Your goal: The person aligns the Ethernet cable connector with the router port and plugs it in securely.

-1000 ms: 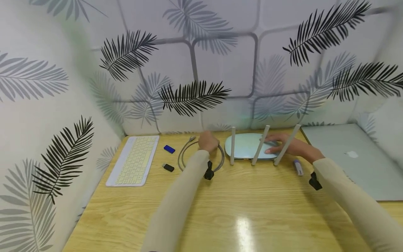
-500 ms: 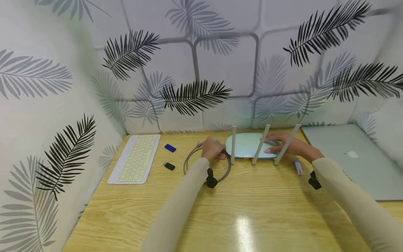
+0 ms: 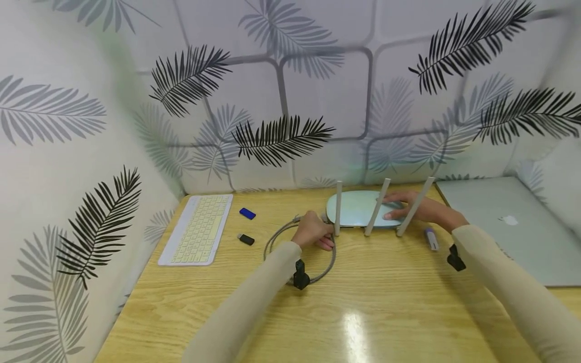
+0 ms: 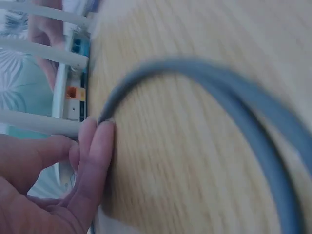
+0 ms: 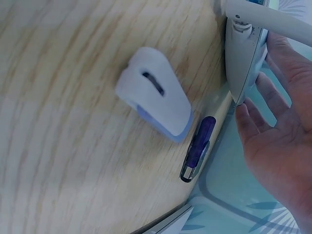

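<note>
My left hand (image 3: 313, 232) pinches a coiled grey cable (image 3: 335, 257) beside the router's left end. In the left wrist view, thumb and fingertips meet on the cable (image 4: 165, 66), close to the base of an antenna. Its plug is hidden there. The white Wi-Fi router (image 3: 356, 209) has three upright antennas, and its ports, one of them orange (image 4: 75, 93), face the front. From the right, my right hand (image 3: 417, 206) holds the router's right end, with fingers over the top and at the edge.
Left of the cable lie a blue USB stick (image 3: 247, 213), a black USB stick (image 3: 246, 239) and a white keyboard (image 3: 199, 229). A white-and-purple small device (image 3: 431, 239) and a purple stick (image 5: 200, 146) are near my right hand. A silver laptop (image 3: 508, 227) lies at right.
My left hand has drawn the cable coil right and toward the front, up to the router's left end. The right hand and the router have stayed in place.
</note>
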Tool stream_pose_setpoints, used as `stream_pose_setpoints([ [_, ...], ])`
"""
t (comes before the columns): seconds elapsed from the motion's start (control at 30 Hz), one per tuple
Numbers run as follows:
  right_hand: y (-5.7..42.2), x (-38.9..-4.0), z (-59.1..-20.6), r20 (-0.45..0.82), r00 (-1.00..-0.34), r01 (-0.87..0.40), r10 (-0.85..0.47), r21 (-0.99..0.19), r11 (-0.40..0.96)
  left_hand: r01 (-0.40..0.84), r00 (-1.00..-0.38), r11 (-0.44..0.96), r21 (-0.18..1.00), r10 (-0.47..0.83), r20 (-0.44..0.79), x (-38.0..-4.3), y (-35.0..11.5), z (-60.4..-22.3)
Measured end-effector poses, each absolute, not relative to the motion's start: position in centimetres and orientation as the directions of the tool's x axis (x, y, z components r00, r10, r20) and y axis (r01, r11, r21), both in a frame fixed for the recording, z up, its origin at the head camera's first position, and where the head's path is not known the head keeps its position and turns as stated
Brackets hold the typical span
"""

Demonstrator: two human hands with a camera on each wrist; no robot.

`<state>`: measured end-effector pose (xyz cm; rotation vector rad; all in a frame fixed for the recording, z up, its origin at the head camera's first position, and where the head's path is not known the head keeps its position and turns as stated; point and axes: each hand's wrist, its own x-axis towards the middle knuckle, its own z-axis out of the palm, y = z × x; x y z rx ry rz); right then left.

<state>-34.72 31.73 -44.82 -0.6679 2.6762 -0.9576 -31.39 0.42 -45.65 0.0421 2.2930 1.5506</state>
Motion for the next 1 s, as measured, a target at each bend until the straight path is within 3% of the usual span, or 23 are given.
stream_pose_setpoints([
  [0.23,31.8,-34.5,-44.9,-0.04,-0.869,-0.348,-0.492,-0.657,0.669,-0.244,-0.883,0.425,0.872,0.274,-0.381,-28.8,0.2,-45.0],
  [0.4,32.1,-35.1,-45.6,-0.022,-0.863,-0.374,-0.505,-0.644,0.667,-0.208,-0.882,0.393,0.896,0.321,-0.346,-26.5,0.6,-43.9],
  [0.7,32.9,-36.1,-46.7,-0.026,-0.871,-0.361,-0.49,-0.642,0.676,-0.332,-0.819,0.05,0.942,0.48,-0.314,-23.1,2.4,-43.9],
  [0.87,32.7,-35.6,-46.1,-0.015,-0.87,-0.369,-0.492,-0.643,0.671,-0.405,-0.792,-0.179,0.897,0.558,-0.247,-23.5,3.1,-44.4],
  [1.0,32.4,-35.0,-45.7,0.005,-0.861,-0.398,-0.509,-0.629,0.667,-0.443,-0.796,-0.28,0.851,0.559,-0.231,-24.2,3.6,-44.5],
])
